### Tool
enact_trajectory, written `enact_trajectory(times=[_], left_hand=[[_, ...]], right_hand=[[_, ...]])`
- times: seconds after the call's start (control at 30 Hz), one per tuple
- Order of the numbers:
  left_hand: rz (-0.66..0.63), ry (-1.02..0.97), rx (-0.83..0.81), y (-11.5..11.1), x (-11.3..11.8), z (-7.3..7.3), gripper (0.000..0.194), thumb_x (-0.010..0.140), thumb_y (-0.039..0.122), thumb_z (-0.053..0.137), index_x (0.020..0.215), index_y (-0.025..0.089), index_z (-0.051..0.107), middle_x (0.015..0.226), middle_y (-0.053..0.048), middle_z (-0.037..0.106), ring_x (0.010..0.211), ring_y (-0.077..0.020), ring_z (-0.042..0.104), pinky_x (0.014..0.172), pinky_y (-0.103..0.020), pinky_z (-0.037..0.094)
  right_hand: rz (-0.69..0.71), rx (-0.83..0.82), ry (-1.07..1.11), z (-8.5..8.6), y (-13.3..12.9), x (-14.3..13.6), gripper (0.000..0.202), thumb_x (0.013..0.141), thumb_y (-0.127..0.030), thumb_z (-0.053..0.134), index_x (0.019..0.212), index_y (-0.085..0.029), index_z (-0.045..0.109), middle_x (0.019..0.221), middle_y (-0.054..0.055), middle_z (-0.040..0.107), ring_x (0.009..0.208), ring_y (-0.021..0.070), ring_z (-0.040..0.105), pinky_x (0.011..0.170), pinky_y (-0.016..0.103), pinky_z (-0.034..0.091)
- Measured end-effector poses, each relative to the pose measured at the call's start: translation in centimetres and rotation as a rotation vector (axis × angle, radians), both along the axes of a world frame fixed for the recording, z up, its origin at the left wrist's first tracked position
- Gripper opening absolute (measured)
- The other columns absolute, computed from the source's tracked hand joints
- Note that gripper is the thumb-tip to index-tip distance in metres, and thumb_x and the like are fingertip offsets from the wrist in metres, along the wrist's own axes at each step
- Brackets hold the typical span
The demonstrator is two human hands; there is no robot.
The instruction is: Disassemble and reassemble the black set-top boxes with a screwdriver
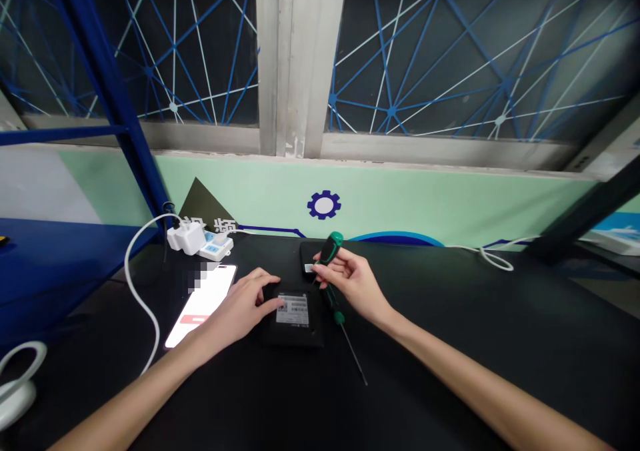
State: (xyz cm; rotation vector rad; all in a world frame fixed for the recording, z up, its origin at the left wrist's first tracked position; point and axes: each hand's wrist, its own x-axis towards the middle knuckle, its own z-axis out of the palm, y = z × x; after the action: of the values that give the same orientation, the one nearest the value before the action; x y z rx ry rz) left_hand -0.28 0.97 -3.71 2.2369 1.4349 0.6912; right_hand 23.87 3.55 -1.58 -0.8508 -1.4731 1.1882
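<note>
A flat black device (293, 336) with a white printed label lies on the black table before me. My left hand (249, 299) rests at its left side, thumb on the label and index finger stretched toward the far edge, the two apart. In my right hand (350, 279) is a screwdriver (332, 245) with a green and black handle, held upright and slightly tilted. Its thin shaft points down by the device's far right corner; whether the tip touches is unclear. Just right of the device lies a second green-and-black screwdriver (345, 334), partly under my right hand.
Behind my right hand sits another black item (306, 251) with a small white label. A lit phone (207, 304) lies to the left, partly behind my left arm. Beyond it are a white charger (186, 237) and power strip (219, 245), with a white cable (129, 271) curving forward.
</note>
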Motion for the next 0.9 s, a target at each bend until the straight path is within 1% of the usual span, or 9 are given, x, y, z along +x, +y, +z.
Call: enact_trajectory(times=[0.13,0.27,0.4,0.5,0.53,0.6,0.7,0.8,0.9], left_hand=[[-0.006,0.012,-0.009,0.0,0.0,0.1,0.036,0.092,0.045,0.058,0.120,0.024,0.065,0.102,-0.002,0.061,0.071,-0.0152,0.058,0.063,-0.028,0.046],[-0.018,0.018,-0.023,0.3,-0.1,-0.2,0.037,0.093,0.046,0.058,0.122,0.024,0.064,0.102,-0.002,0.060,0.071,-0.0152,0.057,0.065,-0.028,0.046],[-0.020,0.014,-0.034,0.4,-0.1,-0.3,0.038,0.093,0.047,0.058,0.123,0.024,0.064,0.103,-0.002,0.060,0.072,-0.0154,0.057,0.065,-0.027,0.046],[-0.022,0.012,-0.037,0.3,-0.1,-0.2,0.038,0.093,0.047,0.057,0.123,0.025,0.064,0.102,-0.002,0.060,0.072,-0.0152,0.057,0.065,-0.027,0.046],[-0.023,0.015,-0.040,0.3,-0.1,-0.2,0.038,0.093,0.047,0.057,0.123,0.025,0.064,0.102,-0.002,0.060,0.071,-0.0150,0.057,0.065,-0.027,0.046],[-0.018,0.024,-0.041,0.3,-0.1,-0.1,0.039,0.093,0.047,0.057,0.123,0.025,0.064,0.101,-0.002,0.060,0.070,-0.0148,0.056,0.064,-0.027,0.046],[-0.021,0.035,-0.026,0.3,-0.1,-0.1,0.039,0.093,0.048,0.056,0.124,0.025,0.064,0.102,-0.002,0.060,0.070,-0.0146,0.056,0.064,-0.027,0.046],[-0.026,0.043,-0.014,0.3,0.1,-0.2,0.039,0.094,0.048,0.056,0.125,0.026,0.064,0.103,-0.002,0.060,0.070,-0.0147,0.057,0.064,-0.027,0.045],[-0.014,0.049,-0.019,0.2,0.2,-0.2,0.039,0.094,0.046,0.056,0.126,0.026,0.063,0.103,-0.002,0.060,0.070,-0.0152,0.056,0.064,-0.027,0.045]], right_hand=[[0.037,0.036,-0.018,-0.7,0.4,-0.3,0.037,0.078,-0.045,0.079,0.100,-0.017,0.069,0.078,0.004,0.071,0.064,0.0148,0.066,0.059,0.028,0.058],[0.028,0.084,-0.017,-1.6,0.6,-0.1,0.035,0.080,-0.043,0.077,0.102,-0.016,0.071,0.078,0.004,0.072,0.063,0.0151,0.066,0.060,0.029,0.059],[0.020,0.082,-0.003,-2.1,0.8,0.1,0.038,0.078,-0.041,0.079,0.106,-0.016,0.072,0.076,0.003,0.072,0.062,0.0144,0.066,0.063,0.029,0.060],[0.021,0.045,0.012,-2.3,1.0,0.1,0.042,0.075,-0.040,0.082,0.108,-0.015,0.073,0.078,0.004,0.074,0.062,0.0150,0.067,0.064,0.030,0.060],[0.018,0.035,0.012,-2.4,1.0,0.2,0.041,0.075,-0.040,0.082,0.106,-0.015,0.074,0.080,0.005,0.075,0.063,0.0156,0.068,0.064,0.030,0.060],[0.005,0.027,0.001,-2.6,1.1,0.2,0.033,0.074,-0.042,0.082,0.093,-0.015,0.076,0.083,0.007,0.077,0.066,0.0173,0.070,0.064,0.030,0.060],[-0.001,0.017,0.002,-3.0,1.1,0.1,0.029,0.075,-0.043,0.082,0.076,-0.016,0.073,0.082,0.008,0.078,0.069,0.0186,0.072,0.063,0.028,0.059],[-0.003,0.009,0.024,-3.3,1.1,-0.2,0.029,0.074,-0.044,0.083,0.075,-0.017,0.071,0.076,0.006,0.078,0.065,0.0171,0.071,0.062,0.027,0.058],[-0.031,0.043,0.029,-3.6,1.1,-0.5,0.031,0.072,-0.044,0.085,0.072,-0.018,0.068,0.073,0.005,0.076,0.063,0.0167,0.070,0.061,0.026,0.057]])
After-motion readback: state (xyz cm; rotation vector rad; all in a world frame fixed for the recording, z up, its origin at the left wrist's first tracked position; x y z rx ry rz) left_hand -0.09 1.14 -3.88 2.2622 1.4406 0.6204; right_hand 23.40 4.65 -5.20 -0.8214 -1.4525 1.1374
